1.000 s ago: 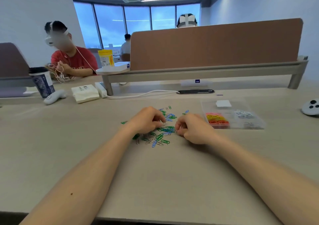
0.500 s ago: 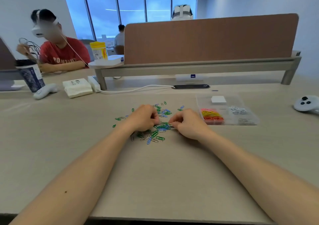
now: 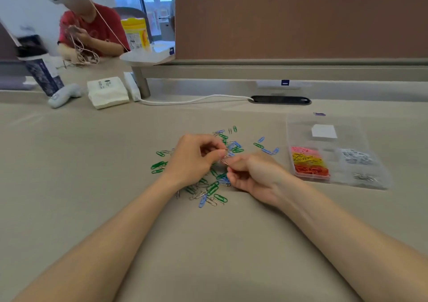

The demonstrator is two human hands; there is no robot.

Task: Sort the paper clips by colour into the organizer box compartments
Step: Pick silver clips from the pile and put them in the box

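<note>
A loose heap of green, blue and silver paper clips [image 3: 212, 189] lies on the beige table in front of me. My left hand [image 3: 194, 160] and my right hand [image 3: 252, 174] hover just above the heap, fingertips meeting, both pinching a silver paper clip [image 3: 224, 160] between them. The clear organizer box [image 3: 333, 179] sits to the right, with pink, yellow and red clips [image 3: 308, 161] in its left compartments and silver clips [image 3: 356, 158] in the right ones. A white card [image 3: 324, 131] lies in its far part.
A brown desk divider [image 3: 301, 19] runs along the back. A white cable [image 3: 192, 100], a tissue pack [image 3: 107, 92], a white controller [image 3: 63, 94] and a dark cup [image 3: 39, 70] stand at the far left. Another person [image 3: 90, 28] sits behind them. One stray clip [image 3: 319, 114] lies beyond the box.
Both hands rose slightly off the heap and came together on one silver clip. My head moved closer and tilted down, so the table fills more of the view.
</note>
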